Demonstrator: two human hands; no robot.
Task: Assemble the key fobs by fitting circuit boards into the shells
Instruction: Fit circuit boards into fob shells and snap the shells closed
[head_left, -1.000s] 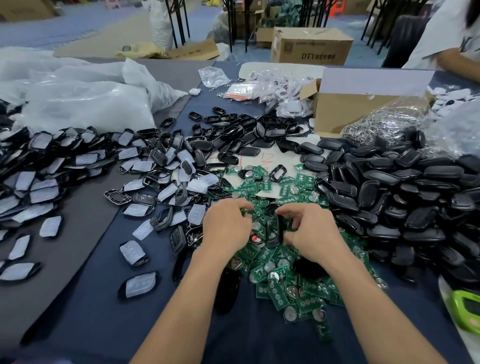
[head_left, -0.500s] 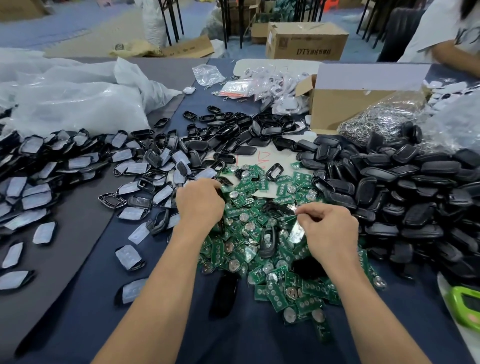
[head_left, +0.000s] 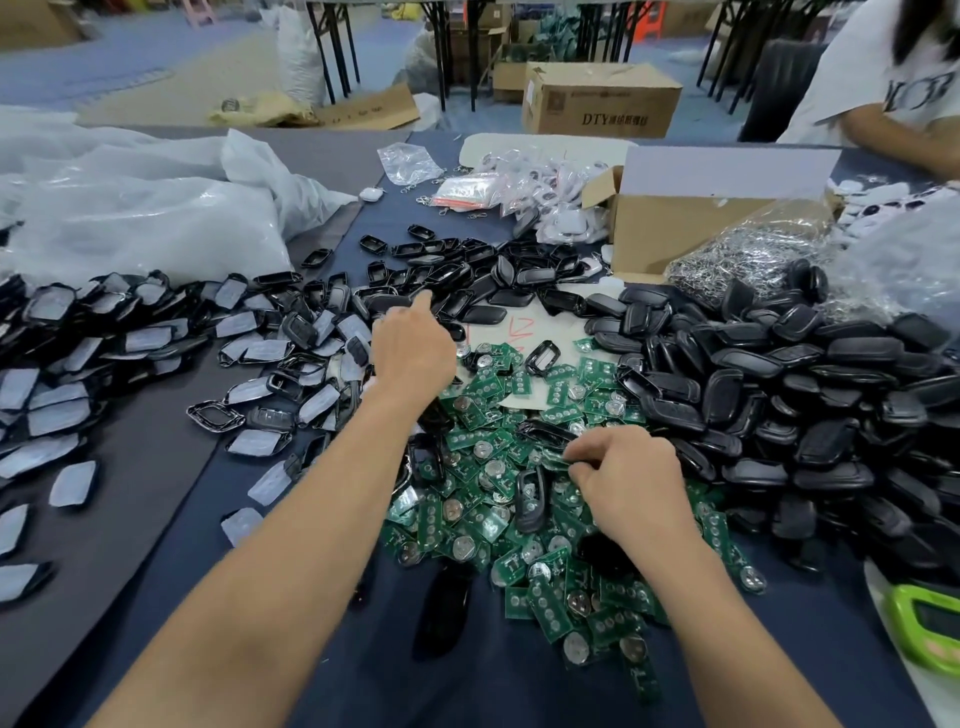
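Green circuit board (head_left: 557, 460) pinched in our right hand (head_left: 628, 483); left hand (head_left: 410, 353) now reaches, forefinger straight, for a shell (head_left: 450, 275) just beyond it

The right hand (head_left: 628, 488) curls its fingertips under, so whether they pinch anything among the circuit boards (head_left: 467, 519) cannot be told. The left hand (head_left: 413, 353) hides every finger but the forefinger behind its back. The frame edge crops a green plastic device (head_left: 930, 629) and a person in a white shirt (head_left: 883, 78).
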